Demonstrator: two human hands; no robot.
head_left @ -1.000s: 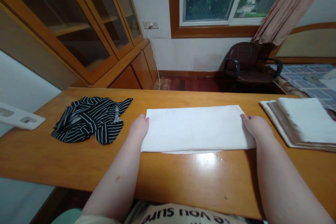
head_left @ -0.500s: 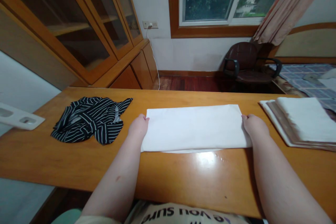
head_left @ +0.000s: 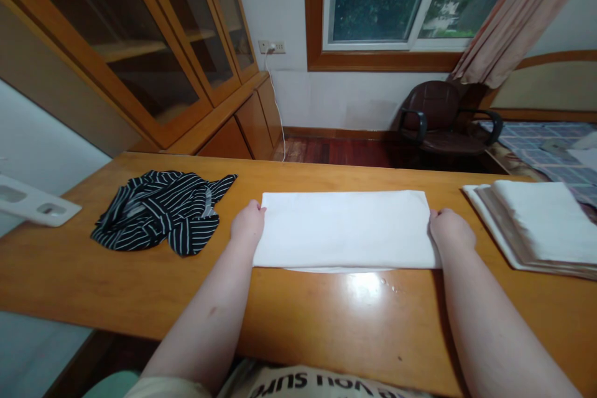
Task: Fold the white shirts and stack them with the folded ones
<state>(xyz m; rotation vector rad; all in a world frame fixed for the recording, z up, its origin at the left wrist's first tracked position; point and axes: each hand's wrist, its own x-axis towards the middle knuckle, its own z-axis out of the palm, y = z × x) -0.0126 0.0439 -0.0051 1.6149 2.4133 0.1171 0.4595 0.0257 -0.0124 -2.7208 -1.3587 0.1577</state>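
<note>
A white cloth (head_left: pixel 345 230), folded into a wide rectangle, lies on the wooden table (head_left: pixel 317 323) in front of me. My left hand (head_left: pixel 248 222) grips its left edge near the far corner, fingers closed. At the opposite end, my right hand (head_left: pixel 451 230) is closed on the right edge. A thin lower layer of the cloth peeks out along the near side. Most of the fingertips are hidden by the backs of my hands and the fabric.
A crumpled black-and-white striped garment (head_left: pixel 163 211) lies to the left. On the right sits a stack of folded white and beige cloths (head_left: pixel 545 224). A white plastic piece (head_left: pixel 40 202) juts in at far left. Beyond the table stand a glass-door cabinet (head_left: pixel 153 43) and an armchair (head_left: pixel 433 115).
Both hands keep hold of the white cloth, which lies nearly as before. The camera view has shifted slightly; the right hand's grip looks almost the same.
</note>
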